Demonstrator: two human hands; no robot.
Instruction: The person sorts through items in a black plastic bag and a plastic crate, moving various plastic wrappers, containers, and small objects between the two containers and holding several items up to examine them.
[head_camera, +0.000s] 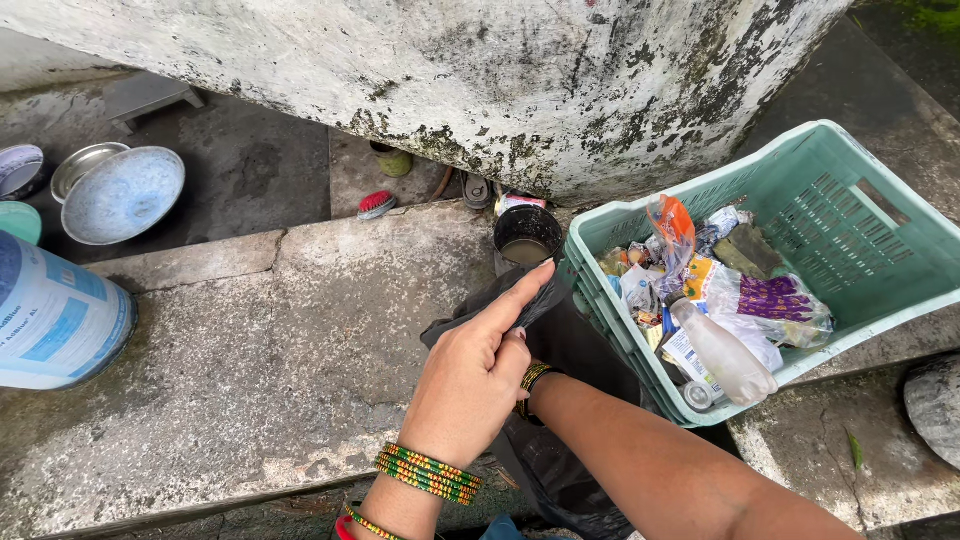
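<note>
The left hand (470, 375) is nearest, wearing a stack of green and gold bangles (428, 473) at the wrist; its thumb and forefinger are pinched together on the top edge of a black bag (560, 345). The right forearm crosses under it from the lower right, and the right hand (522, 395) is buried in the bag behind the left one, with only a bangled wrist showing; whether its fingers are closed or apart cannot be told. The bag is thin, dark, crumpled plastic, sagging down below the hands onto the concrete slab (280, 350).

Just right of the hands, touching the bag, a pale green slotted crate (850, 220) lies tilted. Rubbish is heaped in its lower corner: one clear plastic bottle (722, 352), an orange wrapper (672, 225), a purple-printed pouch (775, 298), and a jumble of small packets and cartons too mixed to count.

Just beyond the left fingertips stands one dark tin (527, 238) holding muddy liquid. Far left of the hand lies one white and blue bucket (55, 315) on its side. Further off to the upper left are two metal bowls, a blue-grey one (122, 195) overlapping a steel one (85, 160). Beyond the tin are a red brush (377, 204) and a stained, mossy wall (480, 70).
</note>
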